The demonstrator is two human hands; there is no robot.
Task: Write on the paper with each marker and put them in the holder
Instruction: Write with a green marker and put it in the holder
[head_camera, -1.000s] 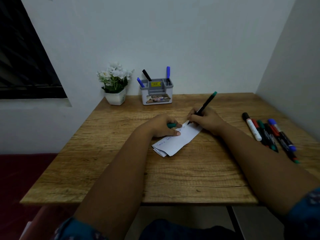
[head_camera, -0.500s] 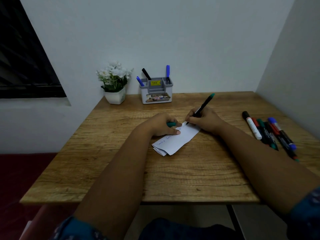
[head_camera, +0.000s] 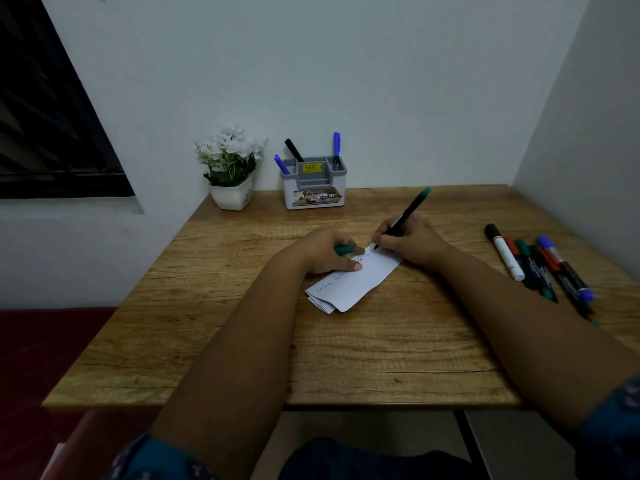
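Writing is the step in hand. I hold the green marker (head_camera: 405,216) pinched in my right hand (head_camera: 412,244), tip on the far end of the paper (head_camera: 353,284) at mid-table. My left hand (head_camera: 329,251) pins the paper with one straight finger while the other fingers curl around the green cap (head_camera: 343,250). Next move, as I judge it: finish the line, refit the cap, then carry the marker to the holder (head_camera: 313,183) at the table's (head_camera: 214,341) back edge and drop it into a free compartment. Count: three markers stand in the holder; the loose markers (head_camera: 540,268) lie right, about five or six, overlapping, exact number unclear. One paper, one holder.
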